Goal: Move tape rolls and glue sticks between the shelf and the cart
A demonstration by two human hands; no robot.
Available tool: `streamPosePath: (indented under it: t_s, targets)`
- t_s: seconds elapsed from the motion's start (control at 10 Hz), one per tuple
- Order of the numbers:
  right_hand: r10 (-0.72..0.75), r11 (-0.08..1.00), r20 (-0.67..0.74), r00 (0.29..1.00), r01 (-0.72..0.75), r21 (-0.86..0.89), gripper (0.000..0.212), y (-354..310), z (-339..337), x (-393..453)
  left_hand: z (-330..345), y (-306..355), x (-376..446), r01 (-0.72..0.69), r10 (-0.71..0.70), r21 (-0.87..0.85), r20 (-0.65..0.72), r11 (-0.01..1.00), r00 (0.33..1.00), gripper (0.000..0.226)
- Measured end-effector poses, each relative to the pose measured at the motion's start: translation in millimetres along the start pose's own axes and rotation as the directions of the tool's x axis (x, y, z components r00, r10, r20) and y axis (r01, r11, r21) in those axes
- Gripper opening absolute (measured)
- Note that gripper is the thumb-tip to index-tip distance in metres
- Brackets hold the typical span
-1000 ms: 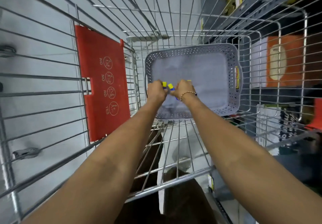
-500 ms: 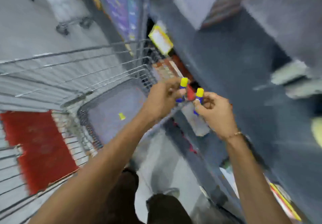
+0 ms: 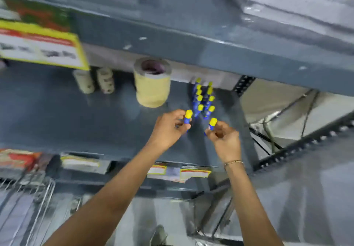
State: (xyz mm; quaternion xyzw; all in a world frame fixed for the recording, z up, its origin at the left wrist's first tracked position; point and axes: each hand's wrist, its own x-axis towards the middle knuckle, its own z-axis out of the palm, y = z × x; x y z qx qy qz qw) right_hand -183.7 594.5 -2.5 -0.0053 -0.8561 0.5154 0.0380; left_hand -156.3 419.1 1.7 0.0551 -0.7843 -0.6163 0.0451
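Note:
My left hand (image 3: 168, 129) grips a blue glue stick with a yellow cap (image 3: 188, 117). In my right hand (image 3: 224, 136) is a second glue stick of the same kind (image 3: 211, 123). Both hands hover over the grey shelf (image 3: 76, 123), just in front of two rows of several upright glue sticks (image 3: 204, 98). Left of those rows stands a tall stack of beige tape rolls (image 3: 152, 82). Two smaller tape stacks (image 3: 93, 81) stand further left. A corner of the wire cart (image 3: 28, 203) shows at the lower left.
An upper grey shelf (image 3: 191, 40) overhangs the back of this shelf. A yellow and white price sign (image 3: 40, 44) hangs at the upper left. Price labels (image 3: 180, 172) line the shelf's front edge. A perforated dark upright (image 3: 298, 150) runs at the right.
My view has swung from the cart's grey basket up to the shelf. Both hands lifted a glue stick each out of the basket and carried them to the shelf's rows.

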Motion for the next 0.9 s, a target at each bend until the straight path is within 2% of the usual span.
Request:
streamPosePath:
  t_s: [0.1, 0.2, 0.4, 0.7, 0.8, 0.9]
  targets:
    - [0.055, 0.999, -0.072, 0.996, -0.054, 0.006, 0.014, 25, -13, 24, 40, -4, 24, 0.07, -0.068, 0.036, -0.065, 0.997, 0.996, 0.029]
    - [0.049, 0.998, -0.074, 0.996, -0.052, -0.043, 0.019, 38, -4, 44, 63, -18, 39, 0.089, -0.078, 0.093, -0.116, 0.992, 0.99, 0.029]
    - [0.033, 0.997, -0.059, 0.998, -0.037, -0.072, 0.02, 56, 27, 51, 73, -41, 43, 0.065, -0.036, 0.177, -0.163, 0.982, 0.986, 0.016]
    - [0.013, 0.993, -0.128, 0.992, -0.027, -0.111, 0.022, 65, 35, 50, 87, -43, 43, -0.015, 0.058, 0.246, -0.167, 0.969, 0.984, 0.017]
    - [0.015, 0.992, -0.122, 0.992, -0.031, -0.123, 0.027, 67, 35, 46, 85, -46, 37, -0.025, 0.069, 0.219, -0.199, 0.975, 0.978, 0.033]
    - [0.073, 0.986, -0.113, 0.991, -0.088, -0.139, 0.045, 67, 31, 39, 76, -51, 30, 0.082, -0.028, 0.264, -0.2, 0.961, 0.979, 0.048]
